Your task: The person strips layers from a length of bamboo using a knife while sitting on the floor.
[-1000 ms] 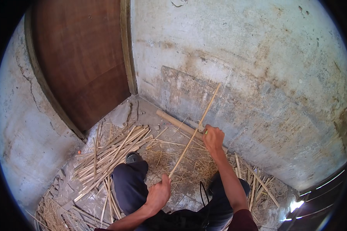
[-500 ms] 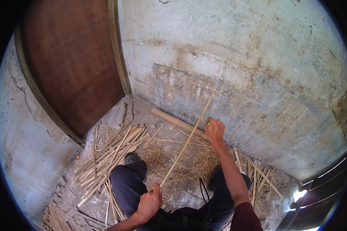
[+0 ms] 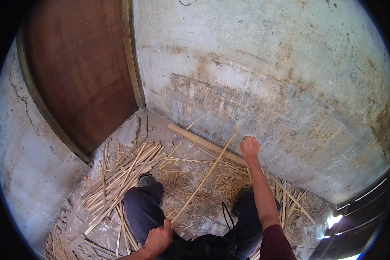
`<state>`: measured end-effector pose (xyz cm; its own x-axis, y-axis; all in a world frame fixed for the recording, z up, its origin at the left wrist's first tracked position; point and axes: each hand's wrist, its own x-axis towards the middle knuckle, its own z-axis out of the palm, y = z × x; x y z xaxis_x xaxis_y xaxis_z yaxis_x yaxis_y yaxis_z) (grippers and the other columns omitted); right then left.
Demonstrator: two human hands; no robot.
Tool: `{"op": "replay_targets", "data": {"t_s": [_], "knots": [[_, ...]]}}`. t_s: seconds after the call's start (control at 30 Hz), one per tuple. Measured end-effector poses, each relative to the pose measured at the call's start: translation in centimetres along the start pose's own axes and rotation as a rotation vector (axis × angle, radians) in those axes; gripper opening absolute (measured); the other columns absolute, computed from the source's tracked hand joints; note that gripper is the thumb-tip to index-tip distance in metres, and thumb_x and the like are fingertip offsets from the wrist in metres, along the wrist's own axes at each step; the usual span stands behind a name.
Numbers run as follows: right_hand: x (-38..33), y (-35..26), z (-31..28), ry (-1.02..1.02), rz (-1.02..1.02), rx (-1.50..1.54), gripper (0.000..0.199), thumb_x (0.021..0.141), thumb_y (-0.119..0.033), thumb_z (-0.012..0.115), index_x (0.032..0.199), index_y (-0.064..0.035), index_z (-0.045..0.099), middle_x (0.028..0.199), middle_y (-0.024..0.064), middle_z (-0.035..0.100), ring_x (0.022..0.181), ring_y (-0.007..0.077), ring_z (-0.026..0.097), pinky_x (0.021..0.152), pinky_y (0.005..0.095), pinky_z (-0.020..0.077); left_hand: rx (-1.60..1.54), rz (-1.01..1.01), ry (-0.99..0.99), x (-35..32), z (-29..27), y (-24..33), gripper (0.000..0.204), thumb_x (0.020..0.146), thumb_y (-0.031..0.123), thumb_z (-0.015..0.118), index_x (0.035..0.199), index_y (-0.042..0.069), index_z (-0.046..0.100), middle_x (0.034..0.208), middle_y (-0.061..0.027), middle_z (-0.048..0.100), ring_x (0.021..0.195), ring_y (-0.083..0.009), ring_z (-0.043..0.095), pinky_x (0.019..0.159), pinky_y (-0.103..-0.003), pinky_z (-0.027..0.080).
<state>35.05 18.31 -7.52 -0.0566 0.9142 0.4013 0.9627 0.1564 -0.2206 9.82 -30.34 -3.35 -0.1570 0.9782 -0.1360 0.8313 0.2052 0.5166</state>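
My left hand [image 3: 158, 238], low in the picture, is closed around the near end of a long thin bamboo strip [image 3: 206, 177]. The strip slants up and to the right, its far tip near the base of the wall. From around that tip a thin curled shaving [image 3: 212, 111] arcs over to the left. My right hand [image 3: 250, 147] is closed in a fist just right of the tip, apart from the strip. A small greenish end of a tool [image 3: 243, 139] pokes out of this fist; the rest is hidden by the fingers.
A thick bamboo pole [image 3: 203, 142] lies along the wall [image 3: 268, 86]. Split bamboo strips [image 3: 117, 175] are heaped left of my legs, with more strips [image 3: 292, 200] at the right. Shavings [image 3: 229, 177] litter the floor between my feet. A brown door [image 3: 78, 73] stands at back left.
My right hand has moved a little right and down, away from the strip. My left hand has drawn the strip back toward me, and its far tip is lower. The curled shaving now shows.
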Motion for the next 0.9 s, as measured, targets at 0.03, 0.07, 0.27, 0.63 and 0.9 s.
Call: {"op": "replay_targets", "data": {"t_s": [0.03,0.07,0.27,0.63,0.9], "knots": [[0.1,0.2,0.3,-0.018,-0.001,-0.003,0.025,0.085,-0.013,0.067,0.101,-0.0064,0.084,0.098,0.0271,0.078,0.088,0.0448,0.077,0.083,0.0529,0.0619,-0.009,0.004,0.005,-0.1,0.1,-0.2,0.021,0.110,0.022,0.055,0.106,0.005,0.046,0.068,-0.0243,0.068,0.063,-0.0507,0.068,0.058,-0.063,0.054],[0.1,0.3,0.6,-0.042,0.017,-0.022,0.024,0.086,-0.014,0.067,0.100,-0.0068,0.084,0.098,0.0257,0.079,0.089,0.0439,0.077,0.084,0.0524,0.0622,-0.018,0.005,0.011,-0.2,0.1,-0.4,0.021,0.110,0.022,0.056,0.106,0.004,0.046,0.066,-0.0252,0.067,0.062,-0.0510,0.067,0.057,-0.064,0.053],[1.4,7.7,4.2,-0.136,0.301,-0.113,0.027,0.091,-0.021,0.064,0.103,-0.0085,0.084,0.106,0.0240,0.080,0.098,0.0426,0.079,0.089,0.0505,0.0629,0.019,0.018,-0.007,-2.3,0.2,-1.2,0.020,0.110,0.021,0.057,0.106,0.004,0.046,0.063,-0.0265,0.065,0.059,-0.0515,0.067,0.053,-0.063,0.053],[-0.9,12.2,8.7,-1.104,0.287,0.012,0.031,0.084,-0.029,0.074,0.083,0.0012,0.075,0.084,0.0173,0.076,0.076,0.0307,0.073,0.071,0.0470,0.0548,-0.856,-0.173,-0.214,1.9,-1.6,-6.8,0.033,0.118,0.035,0.043,0.111,0.006,0.055,0.067,-0.0077,0.052,0.054,-0.0239,0.054,0.048,-0.035,0.042],[0.6,-0.1,-5.0,-0.473,0.088,0.924,0.031,0.107,-0.031,0.054,0.126,-0.0108,0.040,0.080,0.0052,0.060,0.059,0.0138,0.047,0.054,0.0322,0.0379,-1.258,-0.172,-0.377,7.3,-5.9,-2.0,0.041,0.120,0.043,0.032,0.111,0.009,0.053,0.071,0.0044,0.036,0.052,-0.0062,0.033,0.045,-0.025,0.027]]}}
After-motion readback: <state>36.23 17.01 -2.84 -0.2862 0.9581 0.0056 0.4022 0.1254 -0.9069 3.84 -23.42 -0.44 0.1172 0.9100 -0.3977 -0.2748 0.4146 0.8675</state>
